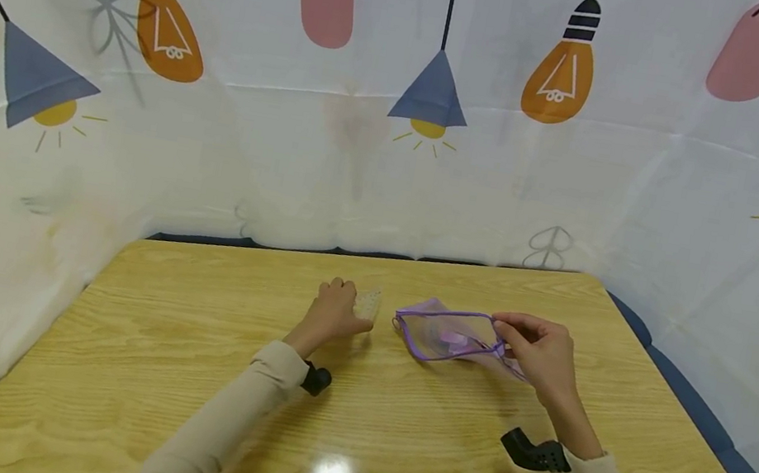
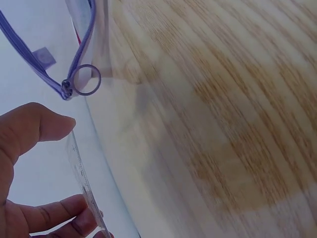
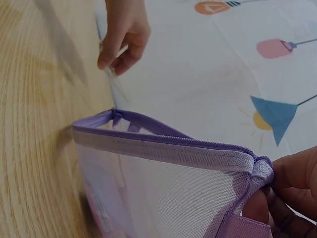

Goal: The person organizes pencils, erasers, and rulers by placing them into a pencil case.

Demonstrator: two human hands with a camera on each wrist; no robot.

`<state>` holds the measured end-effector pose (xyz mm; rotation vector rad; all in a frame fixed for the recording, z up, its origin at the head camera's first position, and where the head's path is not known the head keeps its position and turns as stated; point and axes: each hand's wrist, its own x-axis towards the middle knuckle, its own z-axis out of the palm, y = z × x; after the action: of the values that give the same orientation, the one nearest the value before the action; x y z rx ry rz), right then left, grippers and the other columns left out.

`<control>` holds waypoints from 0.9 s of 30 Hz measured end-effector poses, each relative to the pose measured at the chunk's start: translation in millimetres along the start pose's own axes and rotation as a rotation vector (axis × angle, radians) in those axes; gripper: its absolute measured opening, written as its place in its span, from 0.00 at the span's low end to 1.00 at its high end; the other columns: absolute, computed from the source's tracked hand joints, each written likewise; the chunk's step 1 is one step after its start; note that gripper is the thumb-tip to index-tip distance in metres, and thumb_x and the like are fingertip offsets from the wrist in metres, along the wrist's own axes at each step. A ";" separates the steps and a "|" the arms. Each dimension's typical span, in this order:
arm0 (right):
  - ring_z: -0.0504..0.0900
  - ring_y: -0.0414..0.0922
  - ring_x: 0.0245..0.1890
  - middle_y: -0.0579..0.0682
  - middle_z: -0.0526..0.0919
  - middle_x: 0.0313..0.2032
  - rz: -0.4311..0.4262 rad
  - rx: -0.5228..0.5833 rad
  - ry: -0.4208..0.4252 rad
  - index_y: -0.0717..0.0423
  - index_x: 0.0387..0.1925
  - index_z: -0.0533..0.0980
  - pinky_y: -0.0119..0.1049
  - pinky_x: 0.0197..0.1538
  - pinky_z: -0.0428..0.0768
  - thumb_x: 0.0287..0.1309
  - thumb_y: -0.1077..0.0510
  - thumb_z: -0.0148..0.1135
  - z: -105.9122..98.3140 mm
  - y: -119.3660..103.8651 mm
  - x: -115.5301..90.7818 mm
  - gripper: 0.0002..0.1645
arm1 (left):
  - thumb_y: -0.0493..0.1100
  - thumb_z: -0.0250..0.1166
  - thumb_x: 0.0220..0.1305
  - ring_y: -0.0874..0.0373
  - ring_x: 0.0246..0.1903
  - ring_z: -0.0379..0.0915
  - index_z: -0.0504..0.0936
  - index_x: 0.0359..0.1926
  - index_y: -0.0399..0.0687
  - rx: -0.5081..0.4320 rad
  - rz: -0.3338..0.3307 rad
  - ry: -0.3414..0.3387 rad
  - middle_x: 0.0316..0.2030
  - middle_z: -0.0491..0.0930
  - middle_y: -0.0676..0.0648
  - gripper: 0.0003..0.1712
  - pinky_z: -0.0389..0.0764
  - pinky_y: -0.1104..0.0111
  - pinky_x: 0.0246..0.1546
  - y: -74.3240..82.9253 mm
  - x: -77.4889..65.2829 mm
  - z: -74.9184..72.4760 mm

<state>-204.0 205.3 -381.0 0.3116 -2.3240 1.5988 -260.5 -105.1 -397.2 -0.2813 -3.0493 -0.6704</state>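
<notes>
My left hand (image 1: pixel 335 309) pinches a thin clear plastic ruler (image 1: pixel 366 304) between thumb and fingers, above the table. In the left wrist view the ruler (image 2: pixel 83 171) appears nearly edge-on, with fine markings along it. To its right, a purple mesh zipper pouch (image 1: pixel 424 341) has its mouth unzipped and spread wide. My right hand (image 1: pixel 541 354) pinches the pouch's right corner at the end of the zipper. A round pull ring (image 2: pixel 87 80) hangs at the pouch's other end, near my left thumb. Something pinkish (image 1: pixel 455 339) shows through the pouch.
The wood-grain table (image 1: pixel 377 429) spreads beneath both hands. A pale curtain (image 1: pixel 333 153) printed with lamps and bulbs hangs behind the table and along its sides. Each wrist wears a black camera mount (image 1: pixel 534 452).
</notes>
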 end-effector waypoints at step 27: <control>0.82 0.40 0.26 0.55 0.85 0.32 -0.019 0.002 -0.022 0.67 0.42 0.83 0.34 0.27 0.82 0.63 0.59 0.64 2.3 0.1 1.0 0.13 | 0.49 0.68 0.53 0.43 0.48 0.66 0.75 0.57 0.34 -0.062 0.164 0.042 0.48 0.72 0.40 0.33 0.74 0.56 0.41 6.7 -27.6 -14.9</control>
<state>-205.2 203.2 -381.5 0.3516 -2.3286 1.5971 -232.7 -110.1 -382.1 -0.5051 -2.9284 -0.7497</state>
